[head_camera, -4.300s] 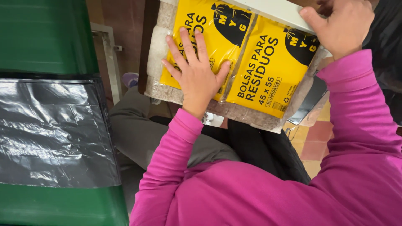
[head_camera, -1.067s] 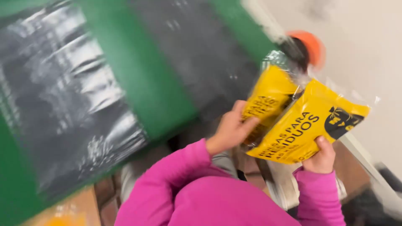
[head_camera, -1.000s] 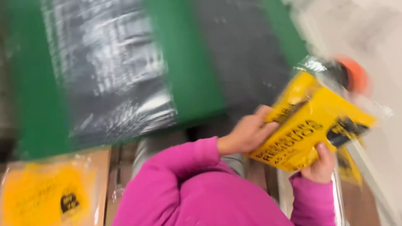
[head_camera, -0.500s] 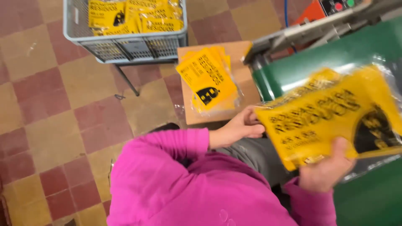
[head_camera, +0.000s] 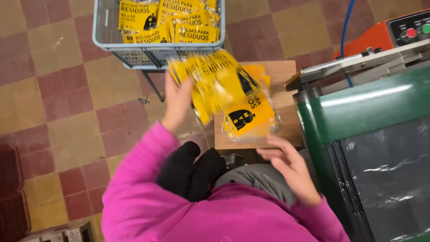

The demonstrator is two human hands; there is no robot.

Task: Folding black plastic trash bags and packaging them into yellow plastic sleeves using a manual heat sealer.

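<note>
My left hand [head_camera: 177, 101] grips a yellow plastic packet [head_camera: 210, 78] by its left edge; the packet is motion-blurred and hangs over a small wooden board [head_camera: 286, 130]. A stack of the same yellow packets [head_camera: 251, 118] lies on that board. My right hand [head_camera: 286, 166] hovers just in front of the board's near edge with its fingers apart and nothing in it. Beyond the board stands a grey plastic crate [head_camera: 101, 36] filled with several more yellow packets [head_camera: 168, 20].
A green machine [head_camera: 358, 112] with a black film-covered belt [head_camera: 389, 179] fills the right side. Behind it sit an orange control box [head_camera: 380, 36] with a red and a green button and a blue cable [head_camera: 345, 31]. The floor is red and yellow tile; a dark red crate [head_camera: 11, 192] is at the left.
My view has swung from the belt to the floor side. My right hand has let go of the packet, and my left hand has carried it over the stack on the board.
</note>
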